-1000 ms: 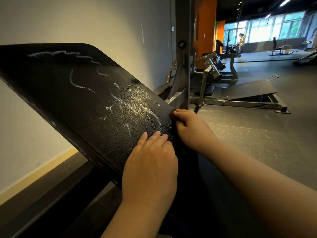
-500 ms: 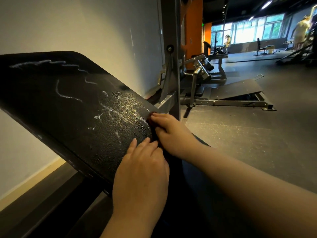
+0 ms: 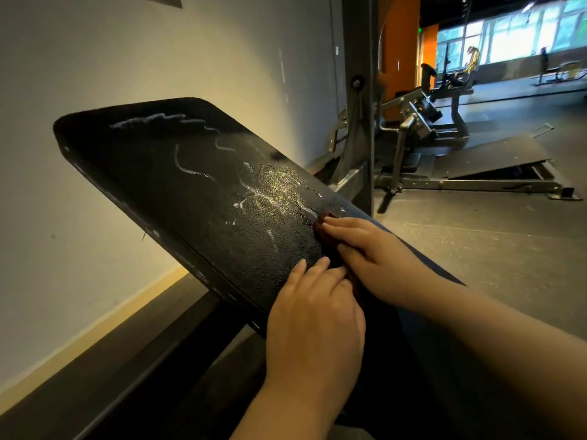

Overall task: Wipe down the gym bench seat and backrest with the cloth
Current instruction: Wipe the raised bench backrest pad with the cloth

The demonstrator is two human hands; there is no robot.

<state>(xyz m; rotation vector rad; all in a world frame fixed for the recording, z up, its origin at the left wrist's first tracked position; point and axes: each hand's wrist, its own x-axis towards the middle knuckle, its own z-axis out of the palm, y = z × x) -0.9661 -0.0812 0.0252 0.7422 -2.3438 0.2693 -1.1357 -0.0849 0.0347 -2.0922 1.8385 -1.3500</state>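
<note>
A: While the cloth [image 3: 321, 224] sits at the four-o'clock end of the backrest [image 3: 133, 160], pressed under the straight fingers of the right hand [image 3: 371, 249], where should it go?

B: Toward ten o'clock, through the white streaks [image 3: 190, 171], I'd judge, with even pressure and overlapping passes. The left hand [image 3: 314, 309], fingers straight and holding nothing, rests at the cloth's six o'clock.

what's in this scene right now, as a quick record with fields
bench pad: black, tilted
marks: white streaks and wet patch, not yet wiped
cloth: dark reddish, mostly hidden under right hand
right hand: fingers extended, presses cloth at the pad's right edge
left hand: flat on pad, beside right hand
</note>
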